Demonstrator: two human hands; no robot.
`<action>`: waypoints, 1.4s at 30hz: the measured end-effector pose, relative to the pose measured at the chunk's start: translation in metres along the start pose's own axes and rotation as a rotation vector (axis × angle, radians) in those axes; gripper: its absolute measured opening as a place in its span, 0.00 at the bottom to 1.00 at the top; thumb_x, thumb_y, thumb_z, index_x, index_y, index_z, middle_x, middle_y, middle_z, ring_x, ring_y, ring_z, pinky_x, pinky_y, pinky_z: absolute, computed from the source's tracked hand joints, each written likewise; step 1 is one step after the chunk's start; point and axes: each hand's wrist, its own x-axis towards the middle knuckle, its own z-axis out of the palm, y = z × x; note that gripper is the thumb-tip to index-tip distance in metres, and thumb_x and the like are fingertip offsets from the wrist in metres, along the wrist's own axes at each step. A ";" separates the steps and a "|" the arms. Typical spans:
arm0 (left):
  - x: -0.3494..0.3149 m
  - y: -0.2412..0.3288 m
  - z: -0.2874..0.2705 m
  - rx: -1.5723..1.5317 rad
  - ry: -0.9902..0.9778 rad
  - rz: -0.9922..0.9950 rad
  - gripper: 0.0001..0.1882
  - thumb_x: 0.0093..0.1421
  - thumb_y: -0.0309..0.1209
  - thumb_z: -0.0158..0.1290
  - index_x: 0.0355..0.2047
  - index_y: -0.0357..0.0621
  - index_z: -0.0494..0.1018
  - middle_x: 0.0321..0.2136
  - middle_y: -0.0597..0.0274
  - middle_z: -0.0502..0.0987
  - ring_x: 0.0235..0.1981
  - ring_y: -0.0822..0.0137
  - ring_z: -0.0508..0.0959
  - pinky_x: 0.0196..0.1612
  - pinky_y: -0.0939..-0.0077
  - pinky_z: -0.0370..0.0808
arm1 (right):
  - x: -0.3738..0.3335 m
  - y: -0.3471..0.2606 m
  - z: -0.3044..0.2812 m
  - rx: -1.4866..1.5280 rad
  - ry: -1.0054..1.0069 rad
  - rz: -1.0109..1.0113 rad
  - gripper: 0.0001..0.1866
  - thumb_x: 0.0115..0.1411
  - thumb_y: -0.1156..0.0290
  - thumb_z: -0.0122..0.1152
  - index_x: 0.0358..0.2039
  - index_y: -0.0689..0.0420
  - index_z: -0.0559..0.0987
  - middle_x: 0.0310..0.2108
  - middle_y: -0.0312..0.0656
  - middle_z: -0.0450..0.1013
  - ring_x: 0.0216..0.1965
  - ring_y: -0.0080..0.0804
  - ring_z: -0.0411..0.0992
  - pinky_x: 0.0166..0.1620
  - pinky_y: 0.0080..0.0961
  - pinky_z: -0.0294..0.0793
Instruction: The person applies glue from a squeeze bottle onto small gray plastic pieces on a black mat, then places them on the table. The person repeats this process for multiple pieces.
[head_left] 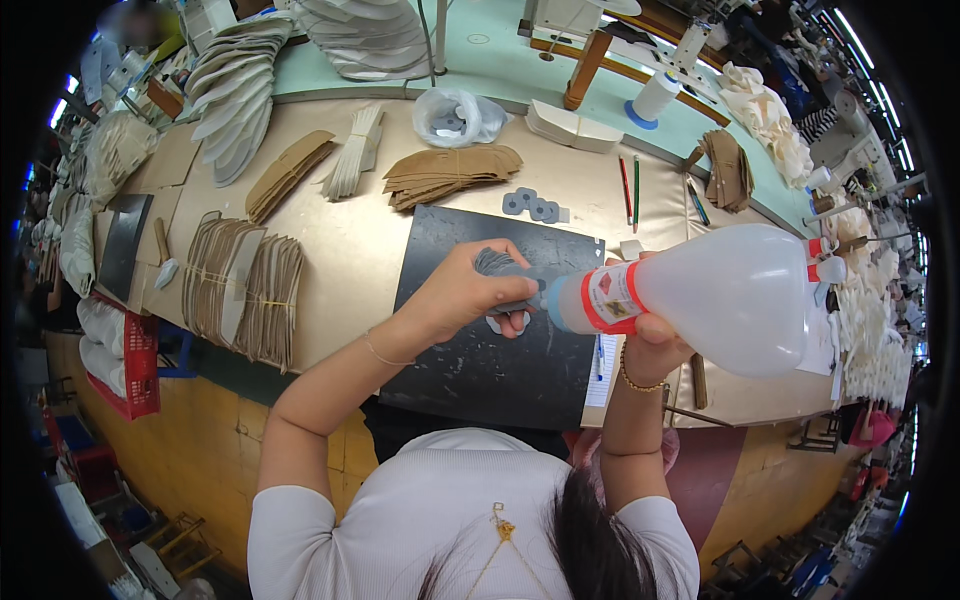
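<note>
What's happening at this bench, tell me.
A person is working with both hands above a black board on the table. The left hand grips a stack of small grey pieces. The right hand holds a large translucent bottle tipped on its side, its blue-collared end pointing at the stack; whether they touch is hard to tell. More grey pieces lie near the board's far edge, with a bundle of brown pieces beyond.

Gold-tan table [350, 240]: black board [480, 380], brown bundle [452, 175], red pencil [625, 190], green pencil [636, 193].
</note>
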 end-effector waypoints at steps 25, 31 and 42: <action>0.175 -0.035 -0.024 0.674 0.125 0.010 0.11 0.49 0.29 0.56 0.32 0.35 0.72 0.16 0.59 0.75 0.11 0.73 0.71 0.12 0.80 0.66 | -0.001 0.012 -0.052 -0.008 0.348 0.075 0.54 0.38 0.44 0.69 0.56 0.63 0.53 0.40 0.49 0.69 0.36 0.39 0.74 0.35 0.40 0.82; 0.223 -0.044 -0.021 1.011 0.208 -0.017 0.11 0.49 0.28 0.55 0.31 0.35 0.72 0.15 0.60 0.74 0.11 0.73 0.71 0.11 0.78 0.67 | -0.003 0.004 -0.062 -0.218 0.335 -0.001 0.47 0.43 0.36 0.61 0.46 0.69 0.62 0.35 0.49 0.69 0.29 0.41 0.75 0.30 0.32 0.81; 0.079 -0.013 -0.030 -0.231 -0.064 -0.131 0.14 0.56 0.22 0.51 0.42 0.33 0.65 0.37 0.49 0.73 0.38 0.58 0.78 0.39 0.72 0.80 | 0.000 0.011 -0.046 0.056 0.287 0.064 0.53 0.37 0.48 0.72 0.57 0.62 0.54 0.42 0.45 0.69 0.43 0.38 0.71 0.41 0.39 0.79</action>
